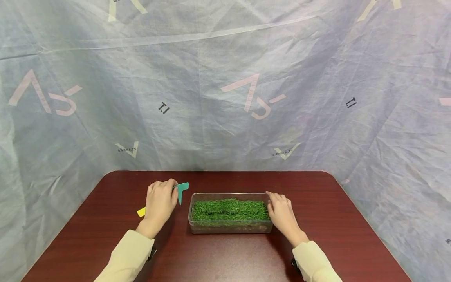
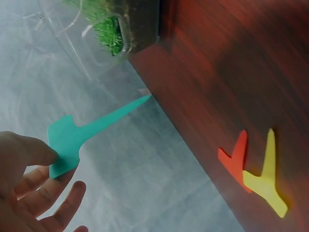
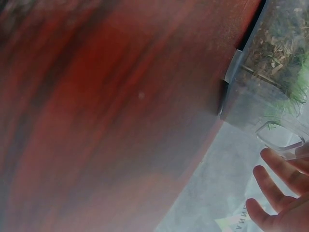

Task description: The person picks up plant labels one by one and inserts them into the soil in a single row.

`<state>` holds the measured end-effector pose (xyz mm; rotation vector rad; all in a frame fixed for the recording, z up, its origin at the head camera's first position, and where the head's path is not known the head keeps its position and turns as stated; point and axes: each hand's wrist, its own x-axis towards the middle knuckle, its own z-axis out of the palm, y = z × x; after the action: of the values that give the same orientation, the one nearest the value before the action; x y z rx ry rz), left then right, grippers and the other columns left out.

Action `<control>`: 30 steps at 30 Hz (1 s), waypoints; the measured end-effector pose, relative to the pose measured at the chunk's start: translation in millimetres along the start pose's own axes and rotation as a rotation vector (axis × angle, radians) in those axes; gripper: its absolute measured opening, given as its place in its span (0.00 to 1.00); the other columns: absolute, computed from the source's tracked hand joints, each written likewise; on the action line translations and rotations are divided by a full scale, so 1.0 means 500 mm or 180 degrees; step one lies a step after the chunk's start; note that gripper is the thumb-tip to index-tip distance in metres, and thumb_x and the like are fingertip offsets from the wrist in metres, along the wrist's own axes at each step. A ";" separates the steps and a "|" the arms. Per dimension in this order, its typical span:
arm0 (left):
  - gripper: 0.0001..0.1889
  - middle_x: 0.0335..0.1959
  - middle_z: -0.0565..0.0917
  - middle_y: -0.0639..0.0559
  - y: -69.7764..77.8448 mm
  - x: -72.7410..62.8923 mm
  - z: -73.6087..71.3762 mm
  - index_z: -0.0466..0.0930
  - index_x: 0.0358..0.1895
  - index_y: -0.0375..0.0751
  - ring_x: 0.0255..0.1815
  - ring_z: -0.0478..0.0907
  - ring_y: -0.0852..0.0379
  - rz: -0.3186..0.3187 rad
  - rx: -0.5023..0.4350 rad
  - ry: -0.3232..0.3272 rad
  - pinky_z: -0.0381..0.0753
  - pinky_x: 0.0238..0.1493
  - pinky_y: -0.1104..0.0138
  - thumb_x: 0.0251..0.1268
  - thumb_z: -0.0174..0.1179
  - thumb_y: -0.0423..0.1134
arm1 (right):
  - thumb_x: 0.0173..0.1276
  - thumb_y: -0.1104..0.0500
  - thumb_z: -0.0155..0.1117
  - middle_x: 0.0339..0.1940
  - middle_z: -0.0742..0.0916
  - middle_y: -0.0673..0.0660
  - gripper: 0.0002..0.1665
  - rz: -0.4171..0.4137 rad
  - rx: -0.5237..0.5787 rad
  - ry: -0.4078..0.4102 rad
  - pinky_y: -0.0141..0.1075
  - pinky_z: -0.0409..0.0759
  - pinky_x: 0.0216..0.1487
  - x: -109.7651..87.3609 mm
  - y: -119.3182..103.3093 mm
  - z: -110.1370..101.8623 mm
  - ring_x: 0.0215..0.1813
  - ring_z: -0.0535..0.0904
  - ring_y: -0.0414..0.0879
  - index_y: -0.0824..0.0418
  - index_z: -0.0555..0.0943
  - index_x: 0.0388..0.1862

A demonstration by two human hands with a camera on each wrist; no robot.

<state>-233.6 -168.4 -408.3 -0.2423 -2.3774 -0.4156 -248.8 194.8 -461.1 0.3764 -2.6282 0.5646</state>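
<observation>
My left hand pinches a teal T-shaped plant label between thumb and fingers by its wide head. The label's pointed stem hangs down in the head view, left of a clear plastic box. Green grass fills the box, with brown, soil-like bits showing through its wall. My right hand rests at the box's right end, fingertips at the rim. In the right wrist view its fingers are spread, near the oval handle hole.
A yellow plant label and a red one lie overlapping on the dark red-brown table. In the head view the left hand hides most of them. A grey printed cloth hangs behind and beside the table.
</observation>
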 end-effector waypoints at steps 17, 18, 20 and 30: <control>0.03 0.22 0.81 0.50 0.040 0.034 0.001 0.77 0.32 0.40 0.31 0.74 0.48 0.0337 -0.0116 0.0522 0.69 0.49 0.53 0.54 0.61 0.33 | 0.66 0.64 0.53 0.46 0.83 0.60 0.19 -0.0009 0.0017 -0.0005 0.57 0.68 0.53 0.003 -0.003 -0.002 0.49 0.75 0.57 0.63 0.74 0.56; 0.03 0.22 0.82 0.50 0.043 0.036 0.001 0.78 0.33 0.40 0.31 0.74 0.48 0.0351 -0.0128 0.0525 0.69 0.49 0.53 0.55 0.61 0.33 | 0.66 0.64 0.53 0.46 0.83 0.60 0.20 -0.0006 0.0020 -0.0007 0.57 0.68 0.53 0.002 -0.003 -0.003 0.49 0.75 0.57 0.63 0.74 0.56; 0.03 0.23 0.82 0.50 0.051 0.041 -0.001 0.78 0.33 0.40 0.31 0.75 0.48 0.0376 -0.0130 0.0511 0.69 0.49 0.53 0.55 0.61 0.33 | 0.65 0.64 0.53 0.46 0.83 0.60 0.20 -0.0004 0.0022 -0.0006 0.57 0.68 0.53 0.002 -0.003 -0.003 0.49 0.75 0.57 0.63 0.74 0.56; 0.03 0.25 0.83 0.52 0.091 0.045 0.008 0.78 0.34 0.43 0.32 0.75 0.50 0.0450 -0.0162 0.0400 0.69 0.50 0.53 0.56 0.61 0.35 | 0.66 0.64 0.53 0.47 0.83 0.60 0.20 0.0033 0.0030 -0.0045 0.58 0.67 0.53 0.001 -0.001 -0.001 0.50 0.75 0.57 0.63 0.74 0.57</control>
<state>-239.5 -123.0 -385.5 -0.3937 -2.2128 -0.4126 -248.7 194.5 -460.1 0.3710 -2.6433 0.5798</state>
